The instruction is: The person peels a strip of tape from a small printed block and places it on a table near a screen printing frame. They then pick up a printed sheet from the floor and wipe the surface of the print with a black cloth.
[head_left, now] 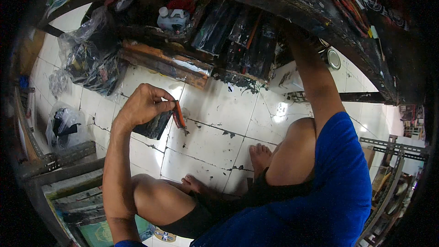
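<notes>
My left hand [148, 103] is closed, thumb and fingers pinching the upper end of what looks like an ink-stained squeegee [178, 115]. It has an orange-red strip along one side and a flat black part hanging below my palm, above the floor. My right arm [315, 71] reaches forward under the dark bench, and my right hand is lost in the shadow there. Near where it disappears stand several long black ink-caked pieces [256, 41], side by side on a low shelf, one with an orange strip. Whether that hand touches any of them is hidden.
The paint-splattered bench edge [274, 2] arches overhead. A pale bottle [173, 20] and a wooden beam [164, 64] are at the shelf. Clear plastic bags [91, 55] lie left on the tiled floor [206, 144]. A tin [333, 58] stands right; metal racks [388, 148] flank me.
</notes>
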Available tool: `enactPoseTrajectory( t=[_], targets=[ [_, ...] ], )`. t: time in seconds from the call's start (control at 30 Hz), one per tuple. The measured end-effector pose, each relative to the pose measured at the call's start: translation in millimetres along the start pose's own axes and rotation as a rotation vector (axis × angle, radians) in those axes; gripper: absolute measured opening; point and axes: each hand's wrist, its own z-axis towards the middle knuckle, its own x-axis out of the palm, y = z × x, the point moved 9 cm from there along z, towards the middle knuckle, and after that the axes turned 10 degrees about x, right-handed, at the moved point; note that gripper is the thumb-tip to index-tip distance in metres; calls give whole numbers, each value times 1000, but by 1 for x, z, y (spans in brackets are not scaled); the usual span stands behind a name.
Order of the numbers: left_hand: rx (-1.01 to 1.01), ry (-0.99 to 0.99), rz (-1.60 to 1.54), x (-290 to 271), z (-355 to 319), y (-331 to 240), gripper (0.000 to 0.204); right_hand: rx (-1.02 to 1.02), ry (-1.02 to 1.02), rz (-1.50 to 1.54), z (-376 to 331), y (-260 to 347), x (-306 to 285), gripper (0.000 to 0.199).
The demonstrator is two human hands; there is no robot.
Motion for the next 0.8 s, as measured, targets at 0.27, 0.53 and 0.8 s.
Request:
enactPoseTrajectory(
  t=[0.27,0.53,0.8],
  targets=[
    [14,1,-34,0,-1,0,20,-89,-146,88,4,28,-26,51],
    [-15,-19,-45,-2,-2,2,21,-54,-181,-41,1,30,-7,55],
    [-3,-32,-55,-3,-3,2,23,-96,-118,-90,-3,31,9,59]
  ],
)
